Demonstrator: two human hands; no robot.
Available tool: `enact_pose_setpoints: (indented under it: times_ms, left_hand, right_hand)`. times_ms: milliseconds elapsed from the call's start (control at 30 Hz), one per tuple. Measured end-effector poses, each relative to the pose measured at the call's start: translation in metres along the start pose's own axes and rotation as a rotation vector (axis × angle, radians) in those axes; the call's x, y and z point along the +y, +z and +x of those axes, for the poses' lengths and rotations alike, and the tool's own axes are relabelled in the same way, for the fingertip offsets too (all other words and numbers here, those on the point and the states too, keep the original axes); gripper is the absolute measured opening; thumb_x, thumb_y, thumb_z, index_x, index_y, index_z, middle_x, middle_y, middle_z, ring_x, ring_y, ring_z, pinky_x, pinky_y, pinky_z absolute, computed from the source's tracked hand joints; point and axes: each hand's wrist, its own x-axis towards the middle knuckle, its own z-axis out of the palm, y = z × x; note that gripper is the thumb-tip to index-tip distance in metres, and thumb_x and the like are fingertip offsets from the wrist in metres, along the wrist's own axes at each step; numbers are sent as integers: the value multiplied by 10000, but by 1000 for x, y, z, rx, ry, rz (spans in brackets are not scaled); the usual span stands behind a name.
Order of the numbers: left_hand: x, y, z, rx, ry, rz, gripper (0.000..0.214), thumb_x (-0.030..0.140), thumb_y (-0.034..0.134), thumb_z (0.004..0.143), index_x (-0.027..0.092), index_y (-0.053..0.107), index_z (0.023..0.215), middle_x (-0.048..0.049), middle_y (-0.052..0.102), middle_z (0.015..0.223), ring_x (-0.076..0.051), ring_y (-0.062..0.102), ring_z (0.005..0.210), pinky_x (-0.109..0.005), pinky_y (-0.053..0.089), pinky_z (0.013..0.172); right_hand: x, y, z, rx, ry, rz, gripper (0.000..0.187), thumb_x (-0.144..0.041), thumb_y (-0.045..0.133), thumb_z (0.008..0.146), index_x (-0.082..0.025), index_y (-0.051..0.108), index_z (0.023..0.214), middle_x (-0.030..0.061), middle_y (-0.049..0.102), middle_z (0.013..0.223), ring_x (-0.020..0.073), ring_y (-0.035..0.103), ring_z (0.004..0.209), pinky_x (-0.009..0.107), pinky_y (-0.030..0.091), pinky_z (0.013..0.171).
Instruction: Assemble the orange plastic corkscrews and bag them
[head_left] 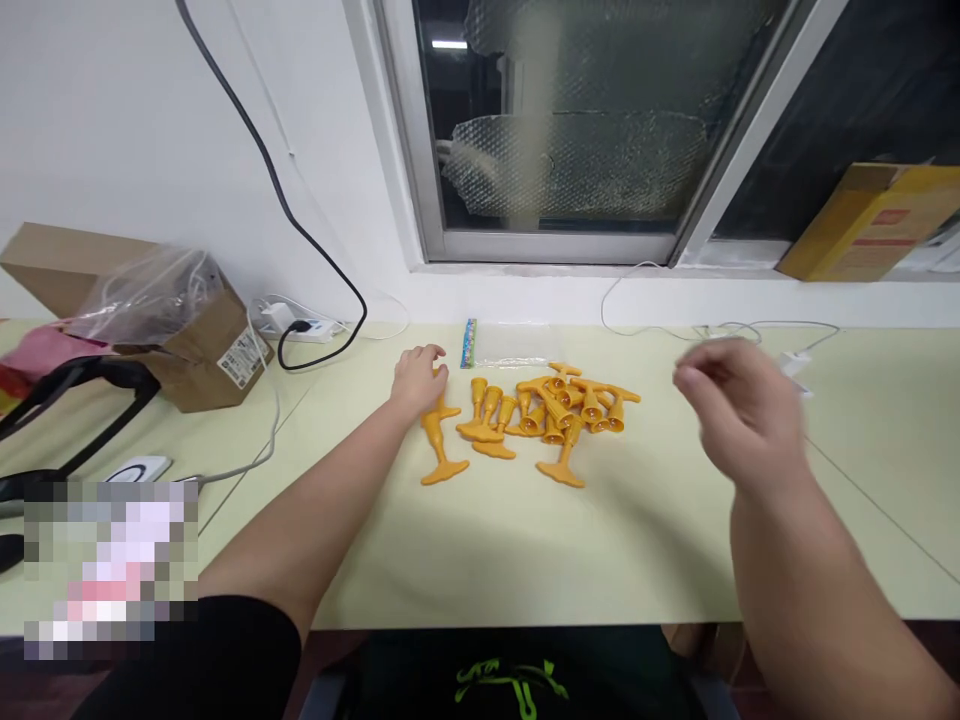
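My left hand (420, 382) is closed over the upper part of an orange T-handled plastic piece at the left of the group, its fingers partly hiding it. Just below lies another orange T-handled piece (435, 440), its crossbar toward me. To the right, several like pieces with flared, hollow cone ends lie in a loose pile (562, 405); a few stand apart from it, one with its handle (561, 474) nearest me. Raised over the table's right side, my right hand (742, 410) is slightly blurred, its fingers curled in toward the thumb. I see nothing in it.
A clear plastic bag with a colourful header strip (469, 344) lies behind the pile. Left are a cardboard box (202, 350), a black cable (262, 150), a black frame (97, 430) and a white pad (139, 468). White cords (652, 335) run along the wall below the window.
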Motion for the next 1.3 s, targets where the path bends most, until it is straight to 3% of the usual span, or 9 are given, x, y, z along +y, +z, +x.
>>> enact_pose_setpoints:
  times_ms: [100,200,367,533,733,933,1033,1167,1300]
  left_hand:
    - [4,11,42,-100,-21,-102,343,250,547,899,192,622,1229,-102,705,1223,-266,627,1157,-383,451,1058]
    - [12,28,74,-235,-192,-184,463,339,625,889,192,576,1325,-100,707,1276,-231,686,1087,-321,498,957]
    - [17,58,105,-318,-347,-162,665,437,805,728,132,613,1286,-182,717,1266,-304,682,1177,-322,500,939]
    - [13,68,116,-342,-380,-189,565,392,858,644,147,711,1132,-163,758,1186,-305,706,1125,-301,514,886]
    - [6,63,112,-300,-403,-292,472,334,816,690,165,700,1115,-101,794,1025,-215,747,867,-257,531,739]
    - [-4,46,105,-152,-385,-323,172,228,732,728,189,653,876,-120,765,1030,-290,697,1066,-359,512,944]
    - [-4,32,102,-85,-367,-383,99,229,663,792,199,595,856,-109,749,1022,-273,699,1045,-377,528,937]
    - [-5,5,90,-2,-384,-742,146,239,571,874,215,520,1008,-51,733,924,-182,721,788,-328,584,748]
    - [-18,-29,53,49,-450,-1183,200,234,650,839,221,508,978,-19,715,870,-143,698,704,-284,586,680]
  right_hand:
    - [57,28,40,-241,337,-217,453,-591,569,933,-246,686,1201,136,660,1097,269,670,904,450,548,834]
    - [102,61,58,-536,580,-345,719,-777,503,889,-297,605,1414,197,542,1358,335,653,1090,511,515,954]
    - [110,105,61,-740,701,-544,855,-911,507,772,-351,615,1410,173,488,1423,469,463,1347,564,445,1032]
    - [116,121,64,-720,654,-582,632,-765,564,840,-280,698,1223,156,599,1250,386,582,1201,440,484,931]
    - [138,112,56,-647,632,-497,356,-564,627,866,-210,651,888,84,708,960,244,660,874,313,443,677]
    - [146,100,43,-540,620,-473,308,-527,525,951,-231,590,902,55,708,882,218,645,816,300,416,668]
    - [151,92,38,-466,632,-495,313,-533,470,987,-238,576,970,67,703,890,230,642,810,311,417,687]
    - [161,77,32,-372,667,-512,339,-539,409,1012,-239,555,1070,85,694,905,258,641,823,333,428,704]
    - [168,60,25,-225,733,-421,332,-541,465,994,-235,548,1093,66,679,860,251,636,776,335,453,678]
